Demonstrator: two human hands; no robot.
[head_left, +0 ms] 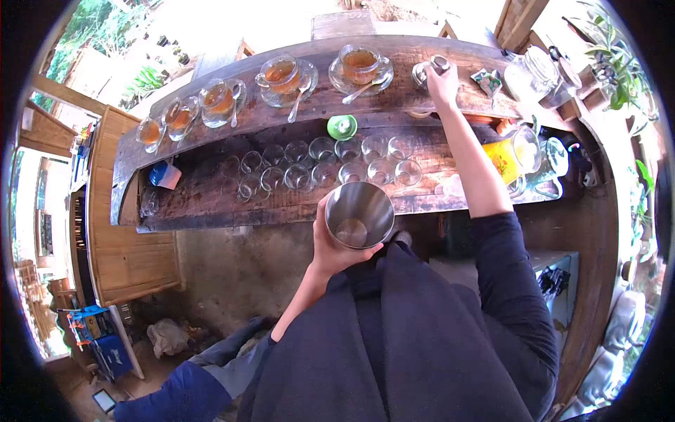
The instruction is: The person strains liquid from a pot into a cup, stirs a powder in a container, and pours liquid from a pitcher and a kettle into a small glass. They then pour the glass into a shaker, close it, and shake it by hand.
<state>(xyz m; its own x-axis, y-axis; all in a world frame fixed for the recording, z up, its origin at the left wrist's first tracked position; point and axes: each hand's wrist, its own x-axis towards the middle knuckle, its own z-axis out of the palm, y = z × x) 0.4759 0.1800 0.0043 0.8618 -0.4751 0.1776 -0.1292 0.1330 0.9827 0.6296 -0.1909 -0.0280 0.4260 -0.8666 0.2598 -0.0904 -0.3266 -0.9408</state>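
Note:
My left hand (329, 247) is wrapped round a metal shaker tin (360, 214), held in front of my body below the counter's front edge. Its mouth faces up, and the inside shows bare metal down to the bottom. On the upper counter, my right hand (443, 84) closes its fingers on a small round metal cup (439, 63), perhaps a jigger. Just left of those fingers is a shiny small vessel (420, 74), partly hidden. Glass cups of amber tea (361, 65) on saucers with spoons line the counter to the left. A small printed packet (486, 81) lies to the right.
Several upturned or standing clear glasses (325, 174) fill the lower shelf, with a green bowl (342, 127) behind them. A yellow container (500, 158) and glass jugs (552, 158) stand at right. Another person's blue sleeve (186, 390) is low at left, near a lit phone (104, 401).

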